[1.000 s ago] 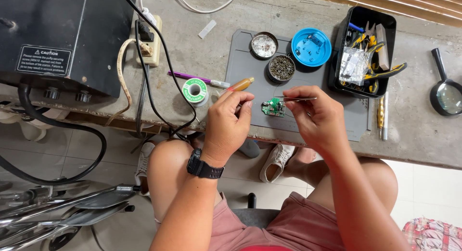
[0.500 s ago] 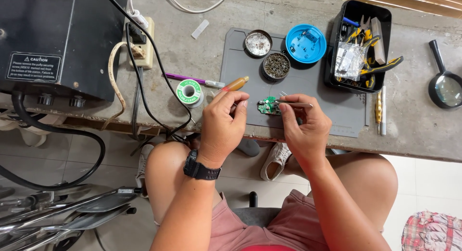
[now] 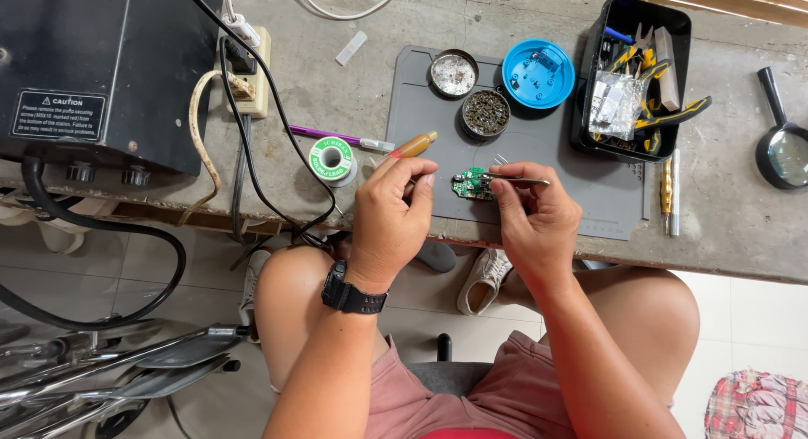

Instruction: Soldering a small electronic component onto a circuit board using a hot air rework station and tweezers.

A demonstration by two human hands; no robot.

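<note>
Pinching tweezers, right hand works beside black bin of pliers.

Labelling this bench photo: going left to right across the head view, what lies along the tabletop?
Black machine → power strip → solder spool → left hand → green circuit board → right hand → black tool tray → magnifier.

Grey concrete bench with mat, solder spool, perhaps magnifier.
</note>
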